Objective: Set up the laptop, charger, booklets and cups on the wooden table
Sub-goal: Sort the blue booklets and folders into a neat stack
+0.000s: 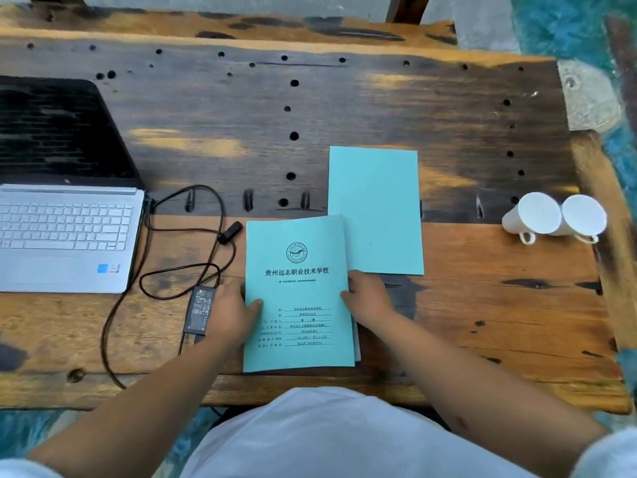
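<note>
On the far left the laptop (65, 215) already sits open on the wooden surface (499, 305), its screen dark, so I judge that part done. Just right of it the charger (200, 310) lies with its cable (151, 236) looping loosely up to the laptop's side; it looks plugged in there, though I cannot be sure, and the cord could do with tidying. My left hand (231, 313) is beside the charger block, its grip closed on the left edge of the printed booklet (298, 294), thumb on the cover. My right hand (370, 298) has its grip on the right edge of the same booklet in the same way, thumb on top. There seem to be more sheets or another booklet beneath it, peeking out at the right edge. Behind it, partly tucked under, a plain booklet (374, 208) lies flat. So the booklets are on the surface but not yet squared up, I reckon. On the far right two white cups (553, 217) lie on their sides, touching each other, handles down; nothing shows in them, and they are left to stand upright.
</note>
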`<act>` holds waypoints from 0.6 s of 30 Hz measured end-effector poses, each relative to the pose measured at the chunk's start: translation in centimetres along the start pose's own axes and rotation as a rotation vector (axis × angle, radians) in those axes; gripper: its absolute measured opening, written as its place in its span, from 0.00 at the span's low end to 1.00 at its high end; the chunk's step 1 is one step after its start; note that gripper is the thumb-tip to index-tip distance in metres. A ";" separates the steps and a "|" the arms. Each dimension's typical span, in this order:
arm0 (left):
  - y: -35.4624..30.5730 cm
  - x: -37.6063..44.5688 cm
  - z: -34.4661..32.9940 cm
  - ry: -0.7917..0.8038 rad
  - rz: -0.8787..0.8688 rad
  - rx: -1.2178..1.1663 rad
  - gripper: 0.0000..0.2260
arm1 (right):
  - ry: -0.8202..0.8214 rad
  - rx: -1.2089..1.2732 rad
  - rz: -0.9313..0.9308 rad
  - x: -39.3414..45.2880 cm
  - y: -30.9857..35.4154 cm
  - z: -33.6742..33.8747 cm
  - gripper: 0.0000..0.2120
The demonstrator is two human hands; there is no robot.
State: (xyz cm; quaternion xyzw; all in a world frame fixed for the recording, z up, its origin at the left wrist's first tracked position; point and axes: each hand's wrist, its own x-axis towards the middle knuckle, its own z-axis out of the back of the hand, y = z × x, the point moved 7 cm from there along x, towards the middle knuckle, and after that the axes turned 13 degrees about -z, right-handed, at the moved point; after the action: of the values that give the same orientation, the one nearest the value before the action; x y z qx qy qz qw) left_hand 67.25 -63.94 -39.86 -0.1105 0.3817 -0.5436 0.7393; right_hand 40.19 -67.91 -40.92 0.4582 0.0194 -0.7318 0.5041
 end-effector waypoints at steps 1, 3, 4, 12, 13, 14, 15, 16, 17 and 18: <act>0.2 -0.2 -0.1 0.019 0.017 0.062 0.20 | -0.015 -0.013 -0.010 0.2 -0.4 0.3 0.08; 0.0 -0.5 -0.4 0.039 0.005 0.211 0.27 | -0.039 -0.001 -0.031 0.5 -1.3 1.2 0.08; -0.5 -0.4 -0.5 0.038 -0.032 0.265 0.29 | -0.058 0.017 -0.045 0.6 -1.6 1.8 0.09; -10.7 3.3 -5.3 0.091 -0.325 0.281 0.31 | -0.317 0.182 -0.310 2.7 -6.6 9.5 0.23; -12.2 4.2 -6.0 0.102 -0.337 0.227 0.30 | -0.312 0.187 -0.322 2.9 -7.1 10.2 0.24; -13.6 5.3 -6.6 0.102 -0.350 0.188 0.29 | -0.302 0.193 -0.330 3.3 -7.5 10.7 0.24; -14.8 6.3 -6.9 0.093 -0.364 0.171 0.29 | -0.291 0.207 -0.337 3.6 -7.8 11.3 0.23; -15.8 7.4 -7.1 0.080 -0.376 0.178 0.28 | -0.283 0.227 -0.346 4.1 -8.0 11.8 0.21; -16.6 8.4 -7.3 0.069 -0.385 0.211 0.28 | -0.278 0.248 -0.359 4.5 -8.2 12.2 0.19; -17.2 9.4 -7.3 0.065 -0.388 0.262 0.27 | -0.277 0.264 -0.372 5.0 -8.2 12.6 0.18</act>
State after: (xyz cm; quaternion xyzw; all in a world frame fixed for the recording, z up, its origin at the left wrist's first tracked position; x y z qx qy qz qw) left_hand 50.94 -77.07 -39.11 -0.0672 0.3031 -0.7237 0.6164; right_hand 25.39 -73.67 -40.63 0.4040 -0.0613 -0.8638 0.2948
